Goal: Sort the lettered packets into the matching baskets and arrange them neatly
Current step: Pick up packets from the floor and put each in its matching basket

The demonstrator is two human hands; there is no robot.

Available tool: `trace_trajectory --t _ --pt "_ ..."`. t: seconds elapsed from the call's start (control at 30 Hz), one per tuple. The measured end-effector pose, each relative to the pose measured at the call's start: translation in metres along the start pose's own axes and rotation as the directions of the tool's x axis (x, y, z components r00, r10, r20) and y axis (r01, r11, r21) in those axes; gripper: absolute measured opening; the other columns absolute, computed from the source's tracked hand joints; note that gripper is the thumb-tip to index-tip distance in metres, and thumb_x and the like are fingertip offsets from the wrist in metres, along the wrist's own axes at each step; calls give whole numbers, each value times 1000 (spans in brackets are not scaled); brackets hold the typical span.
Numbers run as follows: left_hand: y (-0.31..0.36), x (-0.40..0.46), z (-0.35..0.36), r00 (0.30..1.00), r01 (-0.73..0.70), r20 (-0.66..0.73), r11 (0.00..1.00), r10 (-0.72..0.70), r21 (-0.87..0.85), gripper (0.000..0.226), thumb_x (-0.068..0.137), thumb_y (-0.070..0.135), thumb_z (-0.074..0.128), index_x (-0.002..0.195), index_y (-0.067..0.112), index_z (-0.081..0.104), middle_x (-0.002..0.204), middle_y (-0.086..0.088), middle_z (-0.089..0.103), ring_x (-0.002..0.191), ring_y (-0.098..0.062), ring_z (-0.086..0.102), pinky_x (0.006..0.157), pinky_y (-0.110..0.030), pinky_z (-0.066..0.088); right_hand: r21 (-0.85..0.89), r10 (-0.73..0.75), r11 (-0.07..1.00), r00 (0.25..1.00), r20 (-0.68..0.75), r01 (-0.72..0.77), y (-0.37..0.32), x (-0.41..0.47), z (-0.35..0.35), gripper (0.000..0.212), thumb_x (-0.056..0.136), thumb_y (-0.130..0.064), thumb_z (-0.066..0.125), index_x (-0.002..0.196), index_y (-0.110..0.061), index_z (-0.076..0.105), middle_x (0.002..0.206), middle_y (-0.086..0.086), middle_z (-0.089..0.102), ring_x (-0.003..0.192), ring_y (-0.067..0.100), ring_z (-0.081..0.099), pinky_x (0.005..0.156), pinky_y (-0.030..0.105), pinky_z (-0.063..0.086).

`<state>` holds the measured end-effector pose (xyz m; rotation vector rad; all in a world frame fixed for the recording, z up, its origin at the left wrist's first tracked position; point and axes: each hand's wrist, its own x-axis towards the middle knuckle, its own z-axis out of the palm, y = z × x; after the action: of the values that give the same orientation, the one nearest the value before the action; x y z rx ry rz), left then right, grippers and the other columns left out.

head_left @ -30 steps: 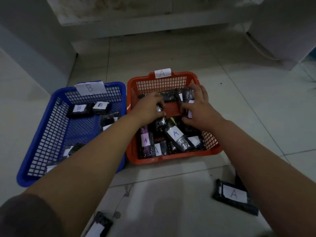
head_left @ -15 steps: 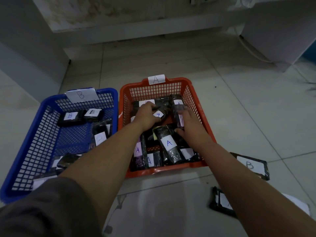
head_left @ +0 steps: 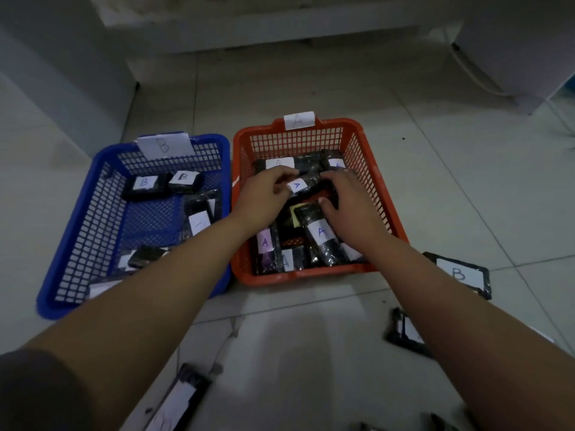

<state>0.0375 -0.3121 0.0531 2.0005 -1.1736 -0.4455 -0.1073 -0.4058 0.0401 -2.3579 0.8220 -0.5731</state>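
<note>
Both my hands are inside the orange basket (head_left: 378, 169), which carries an A tag. My left hand (head_left: 264, 197) pinches a dark packet with an A label (head_left: 299, 185) near the basket's middle. My right hand (head_left: 348, 200) rests on the same packet's right end, fingers curled over it. Several other A packets (head_left: 320, 234) lie around and below the hands. The blue basket (head_left: 77, 231) with a B tag stands to the left and holds several B packets (head_left: 146, 185).
Loose packets lie on the tiled floor: one labelled B (head_left: 460, 275) right of the orange basket, one partly under my right forearm (head_left: 404, 332), one at the bottom (head_left: 180, 399). A white wall ledge (head_left: 249, 32) runs behind the baskets.
The camera view shifted slightly. My hands stayed in the orange basket, and the A packet between them has turned so its label faces up.
</note>
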Motion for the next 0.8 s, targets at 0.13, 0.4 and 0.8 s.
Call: trace_trajectory --t 0.13,0.4,0.8 --pt "5 -47 -31 995 -96 -26 992 99 85 34 90 3 51 119 18 61 118 4 58 103 -4 50 84 -5 32 9 -83 996 995 -47 84 -35 -17 -1 38 85 -11 58 123 -13 52 123 8 53 119 21 45 104 34 37" --pt "-32 -184 -95 985 -144 -54 949 165 282 28 80 -4 52 101 10 65 98 -6 64 93 -16 54 81 -18 39 -76 -222 972 975 22 223 -94 -88 16 29 78 -5 60 106 -12 60 109 8 57 111 27 44 93 17 22" --pt "-93 -363 -125 948 140 208 901 -241 410 28 91 24 54 118 18 54 110 2 55 101 -13 52 85 -22 40 81 -225 974 843 489 213 -144 -176 86 29 85 -8 55 112 -20 58 114 -4 51 100 8 47 82 20 34"
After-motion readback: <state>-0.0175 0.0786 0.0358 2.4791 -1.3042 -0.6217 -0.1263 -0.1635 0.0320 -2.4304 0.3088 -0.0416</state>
